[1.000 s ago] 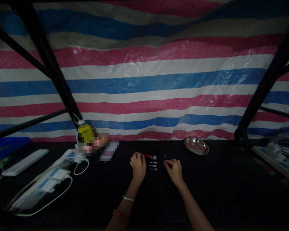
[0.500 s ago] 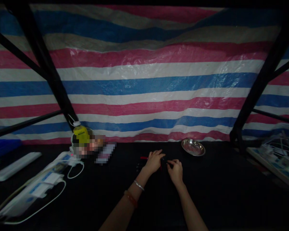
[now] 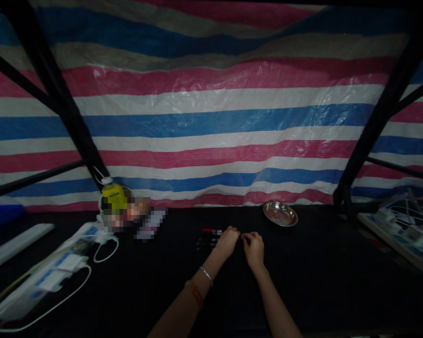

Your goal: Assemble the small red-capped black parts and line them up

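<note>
My left hand (image 3: 229,240) has its fingers curled and closed over the black table (image 3: 324,277). If it holds anything, that is hidden. Close on its right, my right hand (image 3: 254,249) pinches thumb and finger together near the left fingertips; what lies between them is too small and dark to make out. Beside the left hand and partly behind it lie several slim pen-like sticks in a row, one with a red end (image 3: 207,230) and others black (image 3: 205,243). A silver bangle and an orange one circle the left wrist.
A shiny round metal dish (image 3: 280,214) stands at the back right. Toward the left are a power strip (image 3: 56,270) with white cables, a yellow bottle (image 3: 114,195) and a blurred-out flat item (image 3: 151,223). More plugs and cables (image 3: 409,230) sit far right. Striped sheeting hangs behind.
My left hand's fingers have curled in from a flatter, more spread pose, and the two hands are closer together. More of the pen-like sticks now shows. The whole view shifted slightly.
</note>
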A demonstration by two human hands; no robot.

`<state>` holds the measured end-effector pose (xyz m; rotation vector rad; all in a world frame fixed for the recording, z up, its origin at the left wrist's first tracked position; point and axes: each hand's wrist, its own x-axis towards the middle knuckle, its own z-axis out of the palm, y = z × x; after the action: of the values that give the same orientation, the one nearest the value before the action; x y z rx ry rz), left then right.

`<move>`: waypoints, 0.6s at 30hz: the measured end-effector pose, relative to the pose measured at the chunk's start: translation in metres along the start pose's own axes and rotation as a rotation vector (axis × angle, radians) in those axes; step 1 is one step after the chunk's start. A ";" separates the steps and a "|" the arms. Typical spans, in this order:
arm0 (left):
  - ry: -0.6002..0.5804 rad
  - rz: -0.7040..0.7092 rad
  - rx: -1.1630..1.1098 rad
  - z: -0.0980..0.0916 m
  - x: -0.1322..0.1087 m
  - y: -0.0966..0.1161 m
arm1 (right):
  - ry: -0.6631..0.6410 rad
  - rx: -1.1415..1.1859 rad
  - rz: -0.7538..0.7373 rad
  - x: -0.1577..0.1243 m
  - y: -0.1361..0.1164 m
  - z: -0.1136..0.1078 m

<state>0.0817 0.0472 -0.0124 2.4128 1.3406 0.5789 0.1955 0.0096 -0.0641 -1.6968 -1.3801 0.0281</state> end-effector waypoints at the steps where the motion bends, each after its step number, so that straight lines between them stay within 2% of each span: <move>1: -0.020 0.022 0.023 0.000 -0.001 0.000 | -0.013 0.002 0.001 0.000 -0.001 -0.001; 4: -0.079 0.100 0.196 -0.002 -0.002 0.003 | -0.067 0.006 0.011 0.001 -0.005 -0.003; 7: -0.092 0.106 0.334 -0.003 -0.001 0.007 | -0.125 -0.006 0.041 0.001 -0.008 -0.006; 12: -0.092 0.070 0.347 -0.003 0.001 0.009 | -0.169 -0.046 0.081 0.002 -0.008 -0.007; 18: -0.111 0.063 0.349 -0.002 -0.004 0.011 | -0.163 -0.071 0.056 0.002 -0.008 -0.004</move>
<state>0.0867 0.0382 -0.0060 2.7232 1.4214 0.2344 0.1920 0.0088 -0.0557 -1.8255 -1.4673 0.1531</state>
